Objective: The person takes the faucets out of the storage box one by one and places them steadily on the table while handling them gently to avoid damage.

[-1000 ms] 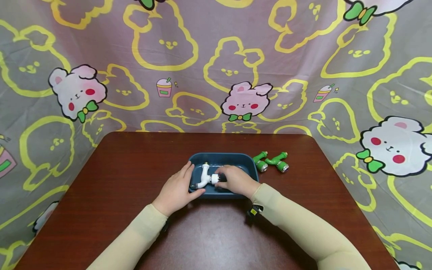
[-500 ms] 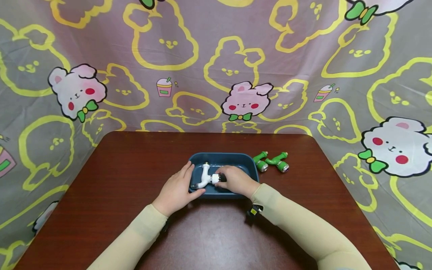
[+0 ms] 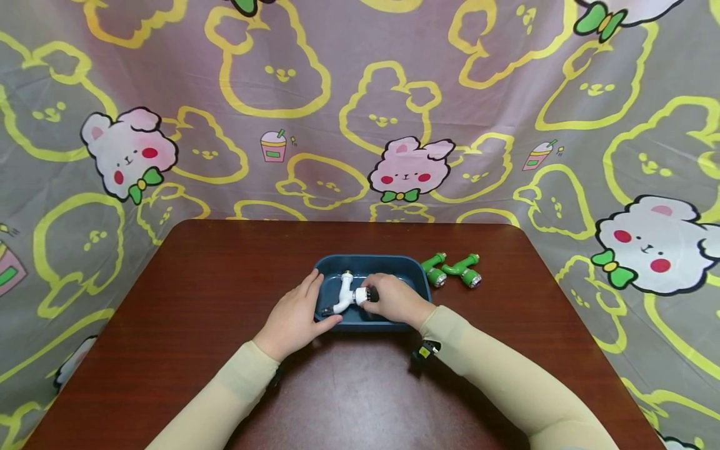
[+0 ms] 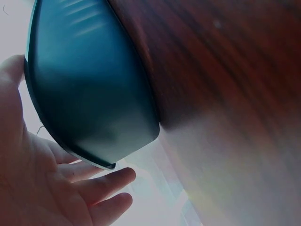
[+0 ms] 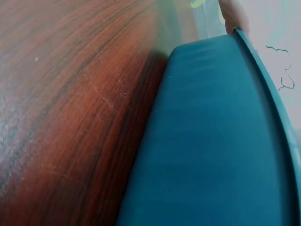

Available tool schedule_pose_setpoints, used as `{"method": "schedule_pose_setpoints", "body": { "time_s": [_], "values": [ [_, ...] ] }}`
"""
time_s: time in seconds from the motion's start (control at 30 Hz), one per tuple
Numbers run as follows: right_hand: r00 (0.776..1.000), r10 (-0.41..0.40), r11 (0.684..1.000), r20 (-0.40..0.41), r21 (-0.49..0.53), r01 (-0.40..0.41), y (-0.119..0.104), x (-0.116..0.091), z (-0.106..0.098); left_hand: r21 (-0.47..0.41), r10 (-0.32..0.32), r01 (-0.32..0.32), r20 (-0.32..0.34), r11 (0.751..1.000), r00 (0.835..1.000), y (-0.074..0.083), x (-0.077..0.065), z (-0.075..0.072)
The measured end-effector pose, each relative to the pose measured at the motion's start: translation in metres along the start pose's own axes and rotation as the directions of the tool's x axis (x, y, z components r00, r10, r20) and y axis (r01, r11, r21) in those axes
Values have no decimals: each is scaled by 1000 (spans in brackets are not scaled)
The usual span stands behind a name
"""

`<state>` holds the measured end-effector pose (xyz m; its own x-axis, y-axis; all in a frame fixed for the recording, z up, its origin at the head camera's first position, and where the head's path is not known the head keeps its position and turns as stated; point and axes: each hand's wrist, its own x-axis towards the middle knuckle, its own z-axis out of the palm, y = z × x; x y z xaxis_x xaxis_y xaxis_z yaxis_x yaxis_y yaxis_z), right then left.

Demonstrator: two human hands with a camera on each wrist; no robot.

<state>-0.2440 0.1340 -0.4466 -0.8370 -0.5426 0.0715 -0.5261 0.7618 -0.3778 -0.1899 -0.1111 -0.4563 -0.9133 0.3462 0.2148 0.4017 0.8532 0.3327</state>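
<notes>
A white faucet (image 3: 345, 299) with a black knob lies over the inside of a dark blue plastic basin (image 3: 371, 327). My right hand (image 3: 398, 300) reaches in over the front rim and pinches the faucet at its knob end; part of the knob is hidden by the fingers. At the basin's left end rests my left hand (image 3: 290, 319), fingers extended along the side and thumb at the front rim. The left wrist view shows the spread fingers (image 4: 106, 186) beside the basin's wall (image 4: 94, 94). In the right wrist view the basin's outer wall (image 5: 211, 132) hides the right hand's grip.
Two green faucets, a nearer one (image 3: 435, 270) beside the basin's right end and another (image 3: 464, 270) farther right, lie on the brown wooden table (image 3: 225, 262). A patterned cloth (image 3: 315, 137) hangs behind the table and along both sides.
The white faucet has shifted slightly to the right and turned a little in my right hand. My left hand has stayed at the basin's left end.
</notes>
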Motion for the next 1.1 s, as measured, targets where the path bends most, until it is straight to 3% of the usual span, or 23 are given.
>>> {"method": "schedule_pose_setpoints", "body": {
  "time_s": [0.17, 0.83, 1.1],
  "values": [
    [999, -6, 1000, -38, 23, 7, 1, 0, -2, 6, -3, 3, 1, 1000, 1000, -1, 0, 1],
    [984, 95, 985, -153, 160, -70, 7, -7, -11, 7, -24, 23, 23, 1000, 999, 2, 1, -1],
    [970, 69, 983, -235, 182, -25, 14, -13, -19, 12, -27, 27, 37, 1000, 999, 1, 1, -1]
  ]
}}
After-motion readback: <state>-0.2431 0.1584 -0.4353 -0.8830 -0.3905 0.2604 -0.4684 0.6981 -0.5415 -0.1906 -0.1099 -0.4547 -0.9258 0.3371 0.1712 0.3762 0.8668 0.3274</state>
